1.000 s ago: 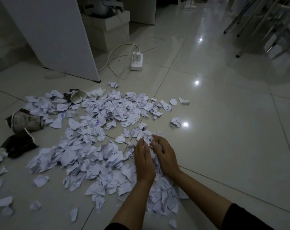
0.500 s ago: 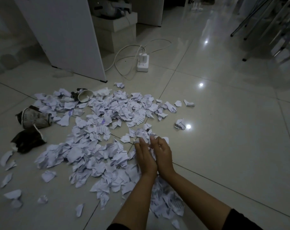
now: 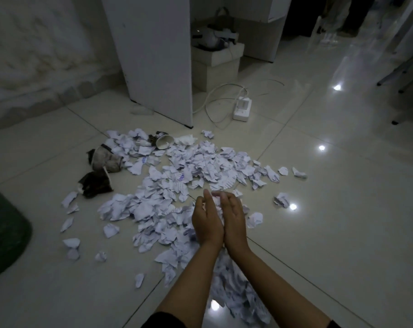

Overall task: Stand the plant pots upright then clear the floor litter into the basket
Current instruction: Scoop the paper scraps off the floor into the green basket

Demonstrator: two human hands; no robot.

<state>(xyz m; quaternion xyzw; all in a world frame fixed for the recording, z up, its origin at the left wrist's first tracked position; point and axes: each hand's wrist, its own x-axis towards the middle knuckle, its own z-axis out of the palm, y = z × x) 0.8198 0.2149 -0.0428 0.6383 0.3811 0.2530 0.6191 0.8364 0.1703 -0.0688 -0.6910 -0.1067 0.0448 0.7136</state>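
Note:
A wide pile of torn white paper scraps (image 3: 177,185) covers the tiled floor. My left hand (image 3: 205,221) and my right hand (image 3: 233,218) are pressed side by side above the pile's right part, fingers fairly straight, with a bunch of scraps (image 3: 216,201) squeezed between the palms. A white paper cup (image 3: 164,142) lies on its side at the pile's far edge. A crumpled patterned cup (image 3: 106,159) and a dark torn piece (image 3: 95,184) lie at the left. The green basket (image 3: 4,228) shows at the left edge.
A white panel (image 3: 153,55) stands behind the pile, with a cardboard box (image 3: 216,65) beyond it. A power strip (image 3: 242,108) and its cables lie on the floor past the scraps. Chair legs (image 3: 401,79) stand at the far right.
My hands have closed together around a bunch of scraps and risen slightly off the pile. The view has shifted left, bringing the green basket into sight.

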